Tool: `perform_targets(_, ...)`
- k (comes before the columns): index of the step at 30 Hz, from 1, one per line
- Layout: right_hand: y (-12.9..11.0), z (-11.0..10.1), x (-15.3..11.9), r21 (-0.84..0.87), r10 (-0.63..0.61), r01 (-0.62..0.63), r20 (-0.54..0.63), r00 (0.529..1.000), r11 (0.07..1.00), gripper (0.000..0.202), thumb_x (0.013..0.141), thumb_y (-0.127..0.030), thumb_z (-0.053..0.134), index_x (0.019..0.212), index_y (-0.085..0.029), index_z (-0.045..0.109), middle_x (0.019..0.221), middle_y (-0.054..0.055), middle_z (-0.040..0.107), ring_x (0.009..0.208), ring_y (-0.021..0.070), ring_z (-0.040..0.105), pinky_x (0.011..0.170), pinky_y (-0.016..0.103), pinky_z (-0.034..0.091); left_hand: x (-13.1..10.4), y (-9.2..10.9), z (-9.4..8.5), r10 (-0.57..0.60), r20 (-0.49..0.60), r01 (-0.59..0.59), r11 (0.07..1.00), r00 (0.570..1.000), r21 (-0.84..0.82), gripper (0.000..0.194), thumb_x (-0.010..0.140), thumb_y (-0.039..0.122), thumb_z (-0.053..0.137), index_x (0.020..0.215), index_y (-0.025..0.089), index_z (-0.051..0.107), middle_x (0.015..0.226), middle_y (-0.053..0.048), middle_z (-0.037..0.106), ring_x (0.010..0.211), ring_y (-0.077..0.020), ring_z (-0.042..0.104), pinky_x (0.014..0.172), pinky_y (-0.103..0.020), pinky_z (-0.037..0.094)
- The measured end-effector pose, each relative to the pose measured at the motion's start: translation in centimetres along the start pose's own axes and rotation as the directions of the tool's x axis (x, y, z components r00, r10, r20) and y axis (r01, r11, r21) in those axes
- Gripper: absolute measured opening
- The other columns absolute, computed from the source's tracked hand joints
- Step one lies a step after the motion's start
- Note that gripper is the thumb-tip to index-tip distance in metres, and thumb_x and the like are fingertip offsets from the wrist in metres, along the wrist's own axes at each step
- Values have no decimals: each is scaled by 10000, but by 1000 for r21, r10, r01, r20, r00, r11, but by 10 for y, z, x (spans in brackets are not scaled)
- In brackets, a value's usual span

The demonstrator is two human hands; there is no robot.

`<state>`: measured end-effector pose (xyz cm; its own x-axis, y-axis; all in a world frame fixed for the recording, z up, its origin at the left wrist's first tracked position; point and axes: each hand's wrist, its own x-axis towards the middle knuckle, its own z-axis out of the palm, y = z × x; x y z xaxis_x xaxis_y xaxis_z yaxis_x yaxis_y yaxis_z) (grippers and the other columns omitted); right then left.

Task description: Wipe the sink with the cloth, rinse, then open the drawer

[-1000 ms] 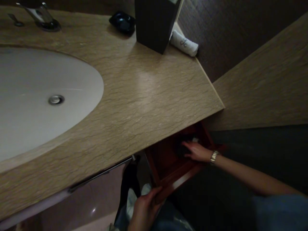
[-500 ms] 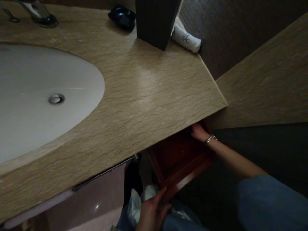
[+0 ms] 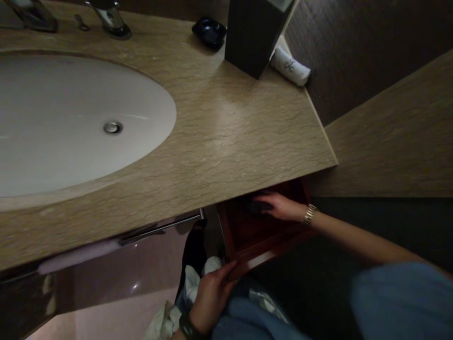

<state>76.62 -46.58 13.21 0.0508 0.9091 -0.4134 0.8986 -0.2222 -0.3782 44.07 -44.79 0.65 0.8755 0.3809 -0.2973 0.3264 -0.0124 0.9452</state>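
Red drawer (image 3: 258,236) open under counter (image 3: 226,137). Left hand (image 3: 211,297) gripping drawer front corner. Right hand (image 3: 281,208) inside on dark item (image 3: 252,206); grip unclear. Counter edge hides drawer's back.

White oval sink (image 3: 71,118), black dish (image 3: 209,33), dark box (image 3: 255,35), rolled towel (image 3: 290,67) on beige countertop (image 3: 230,137).

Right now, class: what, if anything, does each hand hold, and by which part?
The left hand grips the reddish-brown wooden drawer by its front corner. The right hand reaches inside, onto something dark; whether it grips cannot be told.
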Motion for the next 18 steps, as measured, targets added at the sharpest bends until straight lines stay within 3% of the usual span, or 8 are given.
perform_targets(2,3,7,-20,-179,12,16,159,987,984,551,884,-290,756,1417,-273,615,1532,177,456,1396,369,449,1123,601,413,2,-1,2,21,-36,-20,1000,999,17,424,888,287,593,1275,169,720,1094,-74,781,968,-218,755,895,-297,595)
perform_targets(4,9,22,-26,-356,39,49,235,971,933,544,871,-349,779,1393,-321,629,1553,172,423,1409,421,387,1066,691,393,2,-1,3,29,-72,-25,998,997,50,419,875,260,587,1260,176,729,1058,-75,787,921,-221,759,862,-302,602)
perform_targets(8,24,48,-7,-493,-9,99,181,983,865,493,886,-289,761,1361,-306,631,1488,160,480,1327,379,447,1037,649,417,-1,-1,5,16,-91,-9,997,996,77,444,872,213,559,1287,182,711,1124,-80,773,990,-221,746,915,-309,578)
perform_targets(10,32,51,2,-489,34,7,74,997,872,494,890,-256,746,1367,-273,620,1481,173,468,1325,381,445,1043,627,423,-2,0,5,6,-101,2,996,995,84,450,884,232,533,1296,173,704,1144,-92,766,1014,-235,735,942,-343,562)
perform_targets(12,40,45,5,-426,159,-178,-79,984,887,483,913,-209,694,1387,-211,600,1458,206,457,1323,378,449,1050,574,444,-2,1,6,-3,-101,13,995,995,95,482,876,236,502,1313,164,691,1164,-102,758,1031,-252,724,950,-377,546)
perform_targets(14,49,29,-6,-310,297,-347,-197,934,885,477,913,-123,633,1388,-134,585,1402,232,477,1270,336,505,1059,494,467,-2,3,6,-7,-86,15,996,996,93,514,860,242,481,1324,152,681,1196,-113,745,1073,-260,705,973,-389,517)
perform_targets(16,56,5,-38,-225,378,-431,-243,893,874,461,881,-66,608,1341,-84,605,1284,216,550,1158,282,582,1056,422,484,-4,5,6,-9,-75,17,995,997,101,544,865,310,483,1348,133,658,1096,-122,758,1012,-262,699,924,-384,507)
perform_targets(18,61,-21,-89,-178,372,-429,-281,885,886,425,856,-81,623,1280,-104,642,1174,167,610,1082,253,618,1055,392,486,-9,6,5,-9,-106,21,993,994,116,627,866,420,494,1387,86,595,862,-93,718,812,-245,663,776,-355,491)
